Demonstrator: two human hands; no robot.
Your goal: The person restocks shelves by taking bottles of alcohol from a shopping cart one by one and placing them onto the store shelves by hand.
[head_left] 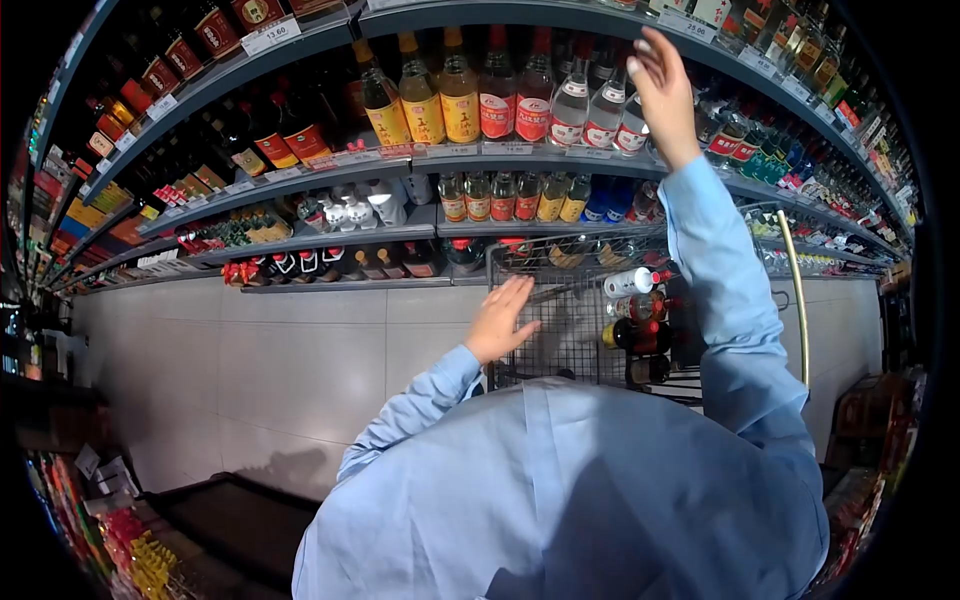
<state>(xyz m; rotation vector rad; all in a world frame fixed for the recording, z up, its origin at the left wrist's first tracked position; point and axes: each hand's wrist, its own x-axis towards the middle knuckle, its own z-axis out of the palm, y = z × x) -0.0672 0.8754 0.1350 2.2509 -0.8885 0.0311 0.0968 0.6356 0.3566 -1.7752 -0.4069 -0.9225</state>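
My right hand [665,85] reaches up to the shelves, its fingers loosely bent and apart, with nothing visible in them. It is in front of a row of clear bottles [604,113] with red-and-white labels; whether a fingertip touches one I cannot tell. Lower down, my left hand [503,322] is open above the left side of a wire shopping cart [570,340], fingers spread. Inside the cart lie a white bottle [628,282], a clear bottle [630,308] and dark bottles [640,336], partly hidden by my right sleeve.
Yellow-labelled bottles [421,105] and red-labelled bottles [515,105] line the middle shelf [470,152]. Small bottles [502,197] stand one shelf below. Price tags [270,36] run along the shelf edges. Tiled floor [300,350] lies left of the cart, and a dark display [235,520] stands behind.
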